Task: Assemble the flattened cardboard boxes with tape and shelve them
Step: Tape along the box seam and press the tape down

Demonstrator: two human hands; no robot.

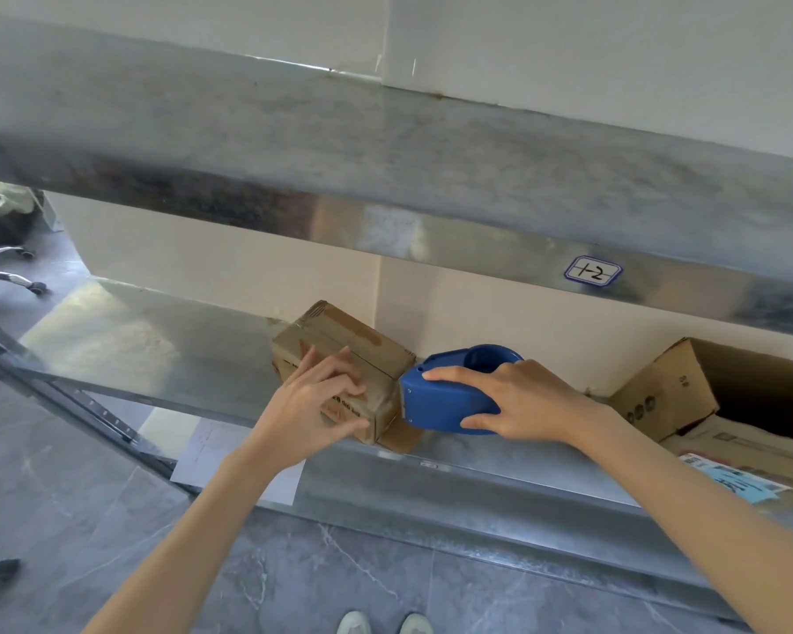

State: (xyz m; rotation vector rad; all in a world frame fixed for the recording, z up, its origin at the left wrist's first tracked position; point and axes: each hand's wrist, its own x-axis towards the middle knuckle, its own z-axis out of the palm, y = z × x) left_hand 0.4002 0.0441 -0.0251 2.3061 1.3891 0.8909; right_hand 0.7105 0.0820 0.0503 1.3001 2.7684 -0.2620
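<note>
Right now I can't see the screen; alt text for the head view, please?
The left hand holds a small cardboard box on a metal shelf; the right hand grips a blue tape dispenser at the box's right end.

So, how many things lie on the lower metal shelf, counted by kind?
Small taped brown cardboard box: 1
Large open brown cardboard box: 1
Flat brown cardboard with printed labels: 1
Blue plastic tape dispenser: 1
Total: 4
</note>
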